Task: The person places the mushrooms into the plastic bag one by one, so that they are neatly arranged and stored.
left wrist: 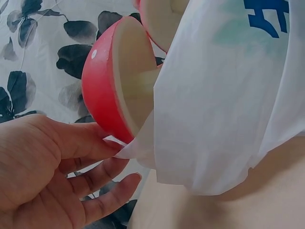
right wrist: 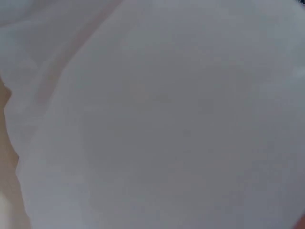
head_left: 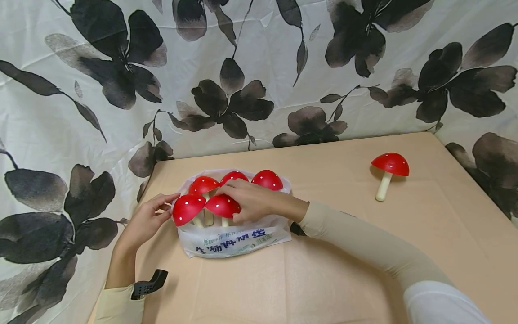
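A white plastic bag (head_left: 238,243) with printed lettering lies on the table, its mouth spread around several toy mushrooms with red, white-dotted caps and pale stems. My left hand (head_left: 149,220) pinches the bag's edge between thumb and finger, beside the leftmost mushroom (head_left: 188,209); the left wrist view shows this grip on the bag (left wrist: 209,105) just under the red cap (left wrist: 101,86). Reaching across the bag from the right, my right hand (head_left: 256,200) grips the front middle mushroom (head_left: 222,205) by its cap, some fingertips hidden behind it. White bag plastic (right wrist: 167,119) fills the right wrist view.
One more red-capped mushroom (head_left: 389,168) lies apart on the right of the tan table (head_left: 344,279). White cloth (head_left: 279,58) with dark flowers hangs behind the table and covers the left side. Two more caps (head_left: 267,180) show at the back of the bag.
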A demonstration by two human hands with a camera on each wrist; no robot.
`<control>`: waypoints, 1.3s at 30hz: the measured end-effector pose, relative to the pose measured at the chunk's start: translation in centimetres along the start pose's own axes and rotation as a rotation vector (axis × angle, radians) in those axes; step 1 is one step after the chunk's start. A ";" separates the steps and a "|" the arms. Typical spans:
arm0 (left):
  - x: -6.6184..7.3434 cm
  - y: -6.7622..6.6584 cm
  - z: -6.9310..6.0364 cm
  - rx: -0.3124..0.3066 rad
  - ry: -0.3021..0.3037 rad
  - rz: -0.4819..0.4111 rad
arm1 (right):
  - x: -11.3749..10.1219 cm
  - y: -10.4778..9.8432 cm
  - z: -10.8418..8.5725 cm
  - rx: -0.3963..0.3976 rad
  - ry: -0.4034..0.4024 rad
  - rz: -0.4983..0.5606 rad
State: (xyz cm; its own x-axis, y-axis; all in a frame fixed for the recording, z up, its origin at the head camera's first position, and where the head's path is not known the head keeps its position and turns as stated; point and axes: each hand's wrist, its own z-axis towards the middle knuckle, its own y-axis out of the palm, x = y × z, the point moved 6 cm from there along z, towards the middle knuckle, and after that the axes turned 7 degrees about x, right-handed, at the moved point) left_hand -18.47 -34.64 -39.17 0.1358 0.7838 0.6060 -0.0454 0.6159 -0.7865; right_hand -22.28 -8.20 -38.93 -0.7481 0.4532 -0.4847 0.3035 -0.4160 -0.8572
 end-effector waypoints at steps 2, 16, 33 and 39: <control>0.0 0.0 0.0 -0.002 0.000 -0.001 | 0.0 0.0 0.0 -0.015 -0.011 0.011; 0.0 0.0 -0.1 -0.004 -0.016 0.003 | -0.2 -0.4 0.0 0.030 -0.065 -0.018; 0.1 0.1 -0.1 -0.020 -0.030 0.005 | -0.8 0.9 -0.4 -0.083 -0.181 -0.131; 0.2 0.2 0.0 -0.015 -0.021 0.003 | -1.5 1.3 0.7 -0.097 -0.123 -0.107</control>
State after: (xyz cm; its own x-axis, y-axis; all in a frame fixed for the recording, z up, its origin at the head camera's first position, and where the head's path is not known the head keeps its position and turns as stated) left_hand -18.42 -34.39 -39.20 0.1153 0.7871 0.6060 -0.0312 0.6126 -0.7898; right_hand -21.15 -9.95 -39.21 -0.8436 0.3887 -0.3706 0.2699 -0.2897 -0.9183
